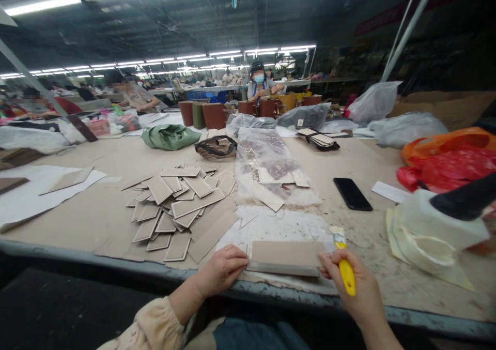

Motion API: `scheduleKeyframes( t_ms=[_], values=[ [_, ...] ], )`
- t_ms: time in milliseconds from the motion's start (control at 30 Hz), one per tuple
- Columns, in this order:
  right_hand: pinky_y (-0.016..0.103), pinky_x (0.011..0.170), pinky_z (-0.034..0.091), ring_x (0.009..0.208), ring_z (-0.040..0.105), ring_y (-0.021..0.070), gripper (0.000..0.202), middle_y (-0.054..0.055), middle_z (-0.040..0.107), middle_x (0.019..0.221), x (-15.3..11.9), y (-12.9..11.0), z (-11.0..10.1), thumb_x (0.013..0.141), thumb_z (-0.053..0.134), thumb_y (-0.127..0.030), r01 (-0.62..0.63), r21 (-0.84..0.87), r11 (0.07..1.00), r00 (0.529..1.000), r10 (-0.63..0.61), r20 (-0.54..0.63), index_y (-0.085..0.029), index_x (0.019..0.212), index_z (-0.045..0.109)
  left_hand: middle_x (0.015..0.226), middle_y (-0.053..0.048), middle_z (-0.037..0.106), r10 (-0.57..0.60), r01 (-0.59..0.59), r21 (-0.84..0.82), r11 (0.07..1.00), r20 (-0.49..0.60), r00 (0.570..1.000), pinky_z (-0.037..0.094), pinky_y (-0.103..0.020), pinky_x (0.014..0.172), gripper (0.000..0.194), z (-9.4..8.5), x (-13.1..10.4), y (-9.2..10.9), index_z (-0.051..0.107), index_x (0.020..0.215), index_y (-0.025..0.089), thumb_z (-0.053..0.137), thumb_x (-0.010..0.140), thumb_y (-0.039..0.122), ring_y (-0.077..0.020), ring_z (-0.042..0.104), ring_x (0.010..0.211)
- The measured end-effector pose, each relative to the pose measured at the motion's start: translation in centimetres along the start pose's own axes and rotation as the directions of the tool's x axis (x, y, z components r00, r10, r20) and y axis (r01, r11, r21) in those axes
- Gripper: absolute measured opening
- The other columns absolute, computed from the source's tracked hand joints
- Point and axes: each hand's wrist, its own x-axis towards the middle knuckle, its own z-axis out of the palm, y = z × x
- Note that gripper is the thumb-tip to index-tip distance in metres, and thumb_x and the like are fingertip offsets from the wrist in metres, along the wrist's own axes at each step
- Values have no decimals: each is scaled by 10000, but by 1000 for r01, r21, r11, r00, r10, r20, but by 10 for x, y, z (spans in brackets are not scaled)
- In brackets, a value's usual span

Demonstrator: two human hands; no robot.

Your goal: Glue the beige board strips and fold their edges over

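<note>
A flat beige rectangular board (287, 253) with a grey front edge lies near the table's front edge. My left hand (221, 268) is closed at its left end, fingertips pinching the edge. My right hand (354, 283) grips a paintbrush (347, 276) with a yellow handle, its bristles pointing away from me. Thumb and forefinger of that hand also touch the board's right end. Under the board is a whitish, stained sheet (279, 228). Left of it lies a loose pile of beige rectangular pieces (180, 205) with pale edges.
At right stand a cut-open white plastic jug (437, 226) and a black phone (352, 194). Red and orange bags (453, 158) lie beyond. Clear plastic (271, 158), a green bag (170, 136) and brown containers (214, 116) are farther back. A person (259, 86) works opposite.
</note>
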Motion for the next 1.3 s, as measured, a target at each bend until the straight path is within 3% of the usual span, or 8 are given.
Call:
scheduleKeyframes(
  t_ms=[200,833,1300],
  values=[
    [245,472,504,534,659,186,400,-9,627,636,-3,5,7,725,637,-606,-18,-36,999,996,21,83,-240,713,476,1017,-114,681,24,-24,6,1000,23,999,487,-368,890,297,3,-1,-2,677,1087,194,436,917,154,-200,583,975],
    [265,507,459,560,664,200,386,-17,640,568,1,21,12,804,509,-620,53,-243,969,993,-26,114,-255,687,463,976,-93,678,-10,7,65,998,33,999,479,-361,870,247,2,2,4,707,985,203,471,911,201,-204,576,925],
    [249,537,422,531,613,164,344,-40,618,549,1,18,11,807,501,-565,89,-354,931,992,-51,113,-249,678,458,955,-83,652,68,-67,133,989,-2,998,488,-350,826,187,4,1,2,681,907,173,495,903,184,-189,561,900]
  ],
)
